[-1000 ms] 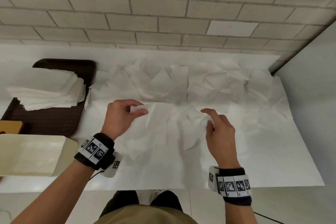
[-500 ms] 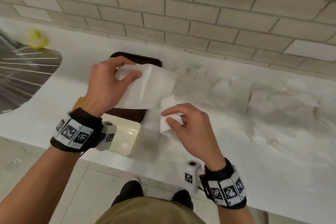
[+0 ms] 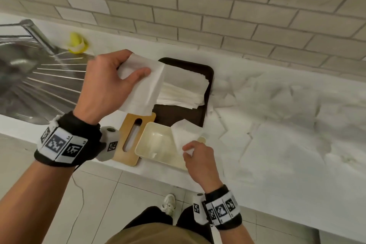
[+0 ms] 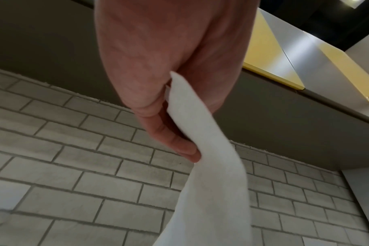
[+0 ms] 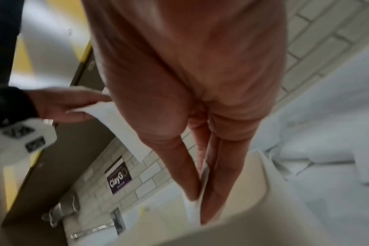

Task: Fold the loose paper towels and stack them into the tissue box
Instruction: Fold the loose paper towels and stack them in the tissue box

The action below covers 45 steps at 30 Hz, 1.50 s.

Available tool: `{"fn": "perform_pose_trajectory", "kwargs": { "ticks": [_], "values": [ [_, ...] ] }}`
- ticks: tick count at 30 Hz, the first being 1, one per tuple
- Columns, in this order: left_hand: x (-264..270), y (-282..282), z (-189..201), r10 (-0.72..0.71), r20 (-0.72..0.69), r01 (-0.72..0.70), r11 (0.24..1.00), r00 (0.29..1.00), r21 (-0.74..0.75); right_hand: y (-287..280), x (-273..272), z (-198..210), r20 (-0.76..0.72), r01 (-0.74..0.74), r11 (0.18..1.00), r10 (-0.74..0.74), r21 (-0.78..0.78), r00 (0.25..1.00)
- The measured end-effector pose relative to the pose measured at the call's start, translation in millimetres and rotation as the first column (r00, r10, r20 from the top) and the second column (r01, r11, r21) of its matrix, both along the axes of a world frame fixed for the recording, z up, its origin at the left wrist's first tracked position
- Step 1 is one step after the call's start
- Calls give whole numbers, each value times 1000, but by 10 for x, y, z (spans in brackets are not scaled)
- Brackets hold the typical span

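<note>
My left hand (image 3: 126,73) is raised over the counter and pinches a white paper towel (image 3: 146,85) between thumb and fingers; the left wrist view shows that towel (image 4: 209,166) hanging from the pinch. My right hand (image 3: 195,149) pinches a smaller folded towel (image 3: 185,132) at the right rim of the cream tissue box (image 3: 156,144). In the right wrist view the fingers (image 5: 219,183) clamp that towel's edge above the box wall (image 5: 242,216). The box is open on top, and its wooden slotted lid (image 3: 132,136) lies just left of it.
A dark brown tray (image 3: 198,109) behind the box carries a stack of folded towels (image 3: 184,89). Several loose towels (image 3: 277,105) cover the white counter to the right. A steel sink (image 3: 29,77) and a yellow sponge (image 3: 76,43) lie at the left.
Both hands lifted towels off the loose pile and carried them left. The left hand has risen over the tray; the right hand has lowered its folded towel to the box rim.
</note>
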<state>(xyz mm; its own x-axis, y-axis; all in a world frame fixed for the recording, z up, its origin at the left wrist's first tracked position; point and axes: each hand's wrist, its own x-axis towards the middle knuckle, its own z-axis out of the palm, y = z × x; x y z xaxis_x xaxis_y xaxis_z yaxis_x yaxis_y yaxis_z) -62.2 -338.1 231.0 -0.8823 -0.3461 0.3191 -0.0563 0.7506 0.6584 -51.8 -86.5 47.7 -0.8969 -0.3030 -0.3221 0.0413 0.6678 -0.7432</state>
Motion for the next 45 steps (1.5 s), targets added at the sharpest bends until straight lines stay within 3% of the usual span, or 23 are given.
{"fn": "perform_pose_trajectory", "kwargs": {
  "ticks": [3, 7, 9, 12, 14, 17, 19, 23, 26, 28, 30, 31, 33, 36, 40, 43, 45],
  "values": [
    [28, -79, -74, -19, 11, 20, 1000, 1000, -22, -264, 58, 29, -64, -112, 989, 118, 99, 991],
    [74, -132, -139, -44, 32, 45, 998, 999, -33, -773, 141, 213, -175, -288, 921, 338, 261, 925],
    [101, -147, -117, -43, 12, 44, 998, 999, -48, -865, 73, 362, -251, -304, 946, 324, 117, 912],
    [170, -233, -78, -12, -11, 11, 999, 1000, -51, -721, 7, 570, -248, -198, 918, 114, -345, 962],
    [364, -509, -62, 38, -25, -39, 999, 999, -35, -733, 90, 559, -217, -135, 917, 55, -375, 975],
    [362, -424, -121, 11, 7, -10, 1000, 1000, -20, -378, 58, 187, -171, 7, 994, -25, -106, 985],
    [330, -347, -162, -16, 25, 17, 1000, 1000, -16, -297, 14, -19, -122, 25, 995, -13, 98, 992],
    [290, -216, -232, -73, 65, 74, 997, 995, -7, -399, 40, -255, -79, -81, 947, 111, 312, 991],
    [276, -129, -247, -129, 93, 126, 991, 987, 34, -310, 126, -143, -60, -173, 899, 214, 404, 975],
    [266, -86, -249, -168, 112, 160, 984, 979, 78, -178, 76, 125, -215, -89, 952, 156, 293, 964],
    [269, -14, -251, -225, 140, 204, 968, 964, 146, -89, -17, 511, -417, -25, 995, -18, -98, 909],
    [268, 35, -255, -260, 156, 229, 955, 953, 189, -76, -72, 701, -438, -76, 961, -50, -266, 898],
    [265, 146, -273, -335, 184, 271, 915, 924, 300, -73, -190, 910, -400, -231, 874, 47, -428, 915],
    [242, 198, -333, -397, 156, 296, 847, 904, 441, -51, -322, 885, -230, -265, 834, 172, -483, 958],
    [239, 50, -488, -347, 134, 216, 795, 928, 567, 77, -312, 663, -117, -85, 846, 28, -527, 993],
    [276, -61, -803, -290, 222, 138, 842, 931, 521, 116, -210, 427, 11, 87, 845, -96, -527, 995],
    [321, -64, -1111, -245, 285, 131, 921, 927, 366, 139, -144, 238, -62, 129, 909, -167, -397, 984]
  ]
}}
